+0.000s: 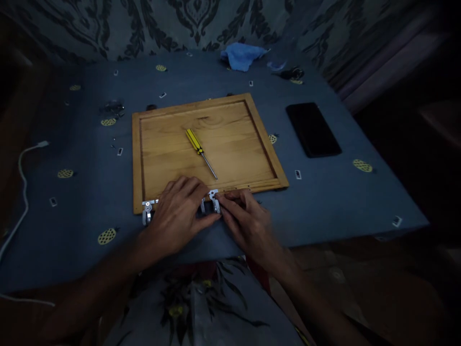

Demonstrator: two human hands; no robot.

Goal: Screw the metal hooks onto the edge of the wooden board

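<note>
A framed wooden panel [173, 158] lies on the cloth-covered table, with a yellow-handled screwdriver [194, 141] resting on it. Along its near edge sits a silver hinge-like metal bracket [213, 194]; a similar metal fitting [147, 211] with screws shows at the near left corner. My left hand [176, 216] lies over the near edge between them, its fingers curled on top and its thumb reaching to the right bracket. The fingertips of my right hand [248, 221] are closed together at that bracket's right side. Whatever is pinched there is too small or hidden to make out.
A black tablet-like slab [313, 129] lies to the right. Small metal pieces [114, 108] are scattered left of the panel. A blue cloth [243, 56] and a dark object [292, 73] lie at the back. A white cable [25, 182] runs along the left.
</note>
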